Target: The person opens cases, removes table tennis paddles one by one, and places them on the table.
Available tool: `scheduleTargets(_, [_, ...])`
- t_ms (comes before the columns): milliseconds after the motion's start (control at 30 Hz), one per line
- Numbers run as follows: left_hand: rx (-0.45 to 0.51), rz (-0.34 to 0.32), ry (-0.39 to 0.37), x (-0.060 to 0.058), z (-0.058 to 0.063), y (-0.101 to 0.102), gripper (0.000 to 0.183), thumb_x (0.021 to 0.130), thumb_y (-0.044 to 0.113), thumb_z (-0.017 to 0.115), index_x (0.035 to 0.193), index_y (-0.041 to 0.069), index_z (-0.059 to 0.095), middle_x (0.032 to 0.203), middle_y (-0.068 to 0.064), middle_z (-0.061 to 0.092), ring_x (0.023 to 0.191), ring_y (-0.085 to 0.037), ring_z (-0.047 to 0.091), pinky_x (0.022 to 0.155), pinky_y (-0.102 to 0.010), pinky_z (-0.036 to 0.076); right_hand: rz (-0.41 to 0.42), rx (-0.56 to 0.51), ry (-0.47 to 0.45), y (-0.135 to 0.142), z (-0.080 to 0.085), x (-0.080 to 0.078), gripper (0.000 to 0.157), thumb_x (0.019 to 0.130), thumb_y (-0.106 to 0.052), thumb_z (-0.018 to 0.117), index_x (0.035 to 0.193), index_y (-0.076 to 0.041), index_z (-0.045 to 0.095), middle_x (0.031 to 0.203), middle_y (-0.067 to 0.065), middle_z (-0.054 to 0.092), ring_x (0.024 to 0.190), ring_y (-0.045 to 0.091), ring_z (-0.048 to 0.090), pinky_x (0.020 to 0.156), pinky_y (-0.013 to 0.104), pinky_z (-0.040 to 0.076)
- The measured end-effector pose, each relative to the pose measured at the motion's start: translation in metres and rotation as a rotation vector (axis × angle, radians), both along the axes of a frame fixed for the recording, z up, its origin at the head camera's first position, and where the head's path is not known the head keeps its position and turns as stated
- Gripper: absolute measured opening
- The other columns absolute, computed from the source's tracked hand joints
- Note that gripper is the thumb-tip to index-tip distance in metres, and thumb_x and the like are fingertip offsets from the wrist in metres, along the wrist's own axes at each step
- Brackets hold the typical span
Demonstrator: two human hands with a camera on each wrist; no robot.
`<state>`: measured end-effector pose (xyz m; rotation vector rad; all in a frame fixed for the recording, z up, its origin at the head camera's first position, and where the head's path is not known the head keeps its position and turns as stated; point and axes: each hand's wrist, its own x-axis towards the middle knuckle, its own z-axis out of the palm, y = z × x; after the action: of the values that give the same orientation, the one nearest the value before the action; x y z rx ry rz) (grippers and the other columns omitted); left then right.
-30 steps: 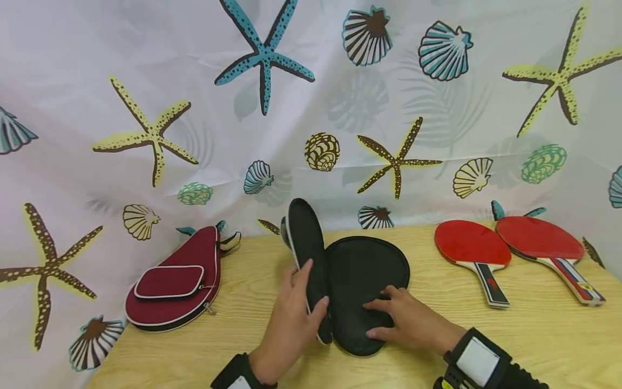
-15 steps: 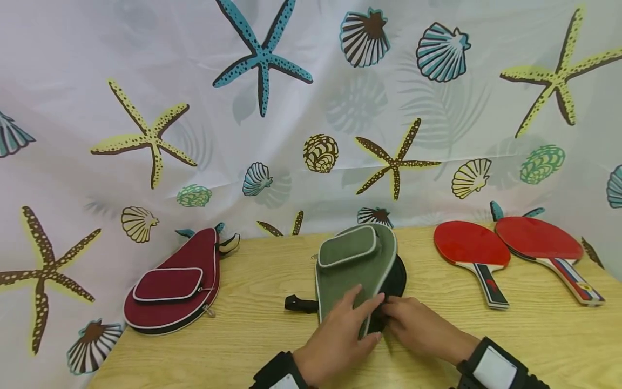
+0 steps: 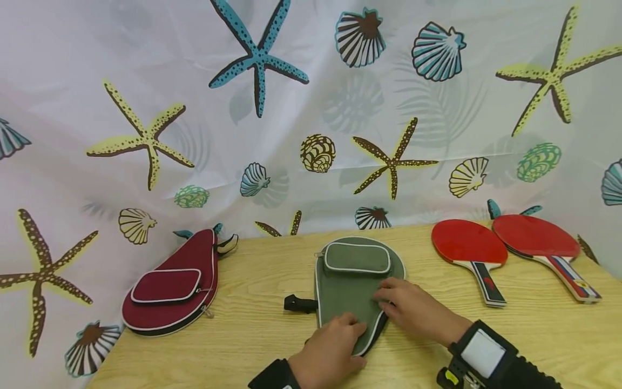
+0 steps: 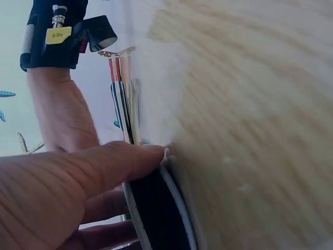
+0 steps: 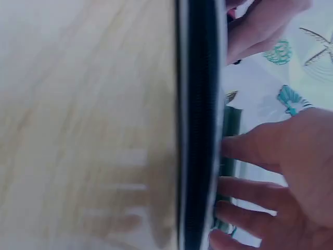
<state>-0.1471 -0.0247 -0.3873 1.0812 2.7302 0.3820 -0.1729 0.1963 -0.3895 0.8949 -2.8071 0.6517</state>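
Note:
A green table tennis bat case [image 3: 347, 292] with white piping lies closed over on the table, its small pocket facing up at the far end. My left hand [image 3: 328, 351] grips its narrow near end. In the left wrist view, the left thumb [image 4: 130, 159] lies along the case's edge, with the fingers over the upper side. My right hand [image 3: 418, 310] rests its fingertips on the top near the right edge. In the right wrist view, the black zipped side [image 5: 200, 125] runs alongside the right fingers [image 5: 250, 192], which are spread and loosely bent.
A dark red bat case [image 3: 175, 286] lies at the left of the wooden table [image 3: 252, 319]. Two red bats [image 3: 468, 243] lie at the right, one slightly over the other. A black strap [image 3: 300, 304] sticks out left of the green case. A patterned cloth [image 3: 291, 108] hangs behind.
The green case's cover has been folded over from the left onto its other half, hiding the black inside. My left hand has moved right and nearer; the right hand has shifted onto the top.

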Motion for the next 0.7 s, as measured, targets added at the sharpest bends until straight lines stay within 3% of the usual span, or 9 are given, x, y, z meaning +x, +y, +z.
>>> scheduleTargets(300, [0.025,0.024,0.021,0.0,-0.003,-0.002,0.042,0.085,0.016,0.076,0.126,0.008,0.07,0.116,-0.004,0.064,0.102,-0.015,0.064,0.081,-0.026,0.053,0.041,-0.032,-0.001,0.001,-0.013,-0.01,0.007,0.096,-0.016,0.069,0.1,-0.015,0.075,0.099,-0.004,0.062,0.09,0.016,0.061,0.079,0.037,0.053])
scheduleTargets(533, [0.08,0.049,0.048,-0.001,-0.004,-0.01,0.036,0.073,0.006,0.079,0.108,0.007,0.073,0.1,0.001,0.063,0.089,-0.008,0.063,0.072,-0.023,0.052,0.07,-0.038,0.002,-0.004,-0.01,-0.004,0.007,0.096,-0.016,0.07,0.095,-0.014,0.076,0.088,-0.008,0.055,0.079,0.008,0.05,0.069,0.028,0.048])
scheduleTargets(700, [0.106,0.056,0.083,-0.004,-0.004,-0.018,0.037,0.069,0.002,0.079,0.105,0.006,0.072,0.1,0.001,0.064,0.088,-0.007,0.061,0.071,-0.023,0.051,0.074,-0.03,0.001,-0.007,-0.006,0.0,0.01,0.096,-0.016,0.069,0.098,-0.012,0.078,0.089,-0.007,0.057,0.08,0.007,0.052,0.069,0.027,0.049])
